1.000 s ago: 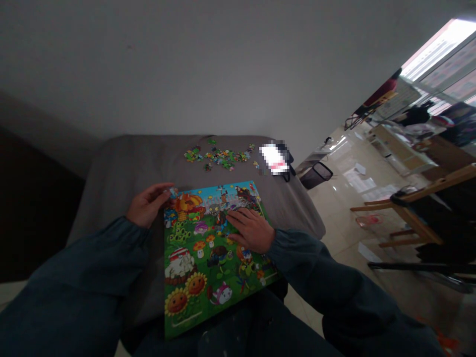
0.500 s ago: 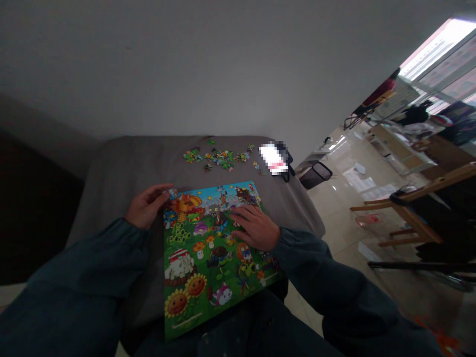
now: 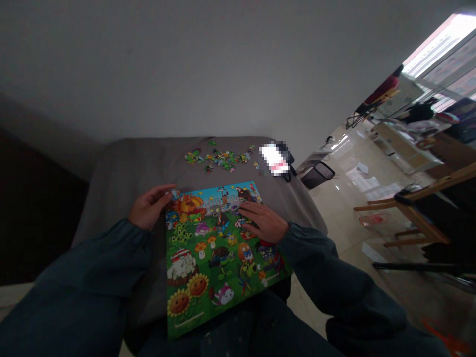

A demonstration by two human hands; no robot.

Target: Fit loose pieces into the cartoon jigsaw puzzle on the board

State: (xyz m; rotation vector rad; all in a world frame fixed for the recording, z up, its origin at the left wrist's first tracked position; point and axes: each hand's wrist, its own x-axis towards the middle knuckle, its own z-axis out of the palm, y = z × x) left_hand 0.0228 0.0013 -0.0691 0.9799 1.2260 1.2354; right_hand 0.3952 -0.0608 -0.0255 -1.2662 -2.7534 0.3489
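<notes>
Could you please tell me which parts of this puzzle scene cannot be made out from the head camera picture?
- Object by the loose puzzle pieces: pixelated patch hides it.
- Puzzle board under the right hand: covered by the palm.
- Loose pieces: too small to read their pictures.
- Left hand at the board's far left corner: whether its grip holds a piece is unclear.
- Room to the left: too dark.

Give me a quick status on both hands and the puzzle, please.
Left hand pinching small puzzle piece at colourful cartoon puzzle board corner. Right hand flat on board. Loose pieces beyond, nothing blocking.
</notes>
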